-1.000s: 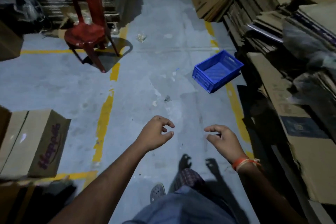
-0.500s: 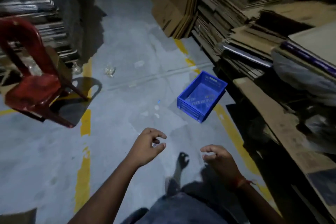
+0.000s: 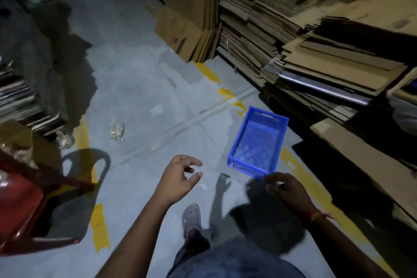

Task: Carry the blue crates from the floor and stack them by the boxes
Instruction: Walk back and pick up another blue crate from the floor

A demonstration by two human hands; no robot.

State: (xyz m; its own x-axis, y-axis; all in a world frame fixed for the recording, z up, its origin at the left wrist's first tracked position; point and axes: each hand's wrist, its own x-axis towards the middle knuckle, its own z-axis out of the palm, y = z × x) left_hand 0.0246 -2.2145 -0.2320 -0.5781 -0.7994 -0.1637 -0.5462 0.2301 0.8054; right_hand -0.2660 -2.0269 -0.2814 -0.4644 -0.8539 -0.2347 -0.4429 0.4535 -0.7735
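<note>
Lying empty on grey floor (image 3: 140,88): blue crate (image 3: 257,144).

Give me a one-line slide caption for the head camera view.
Both hands, left and right, open, reach toward an empty blue crate beside stacked flattened cardboard.

Red chair (image 3: 20,207) cut by left edge, right hand (image 3: 285,192) blurred

Both arms reach forward, left hand (image 3: 179,178) and right hand (image 3: 285,189) loosely curled, each grip empty.
</note>
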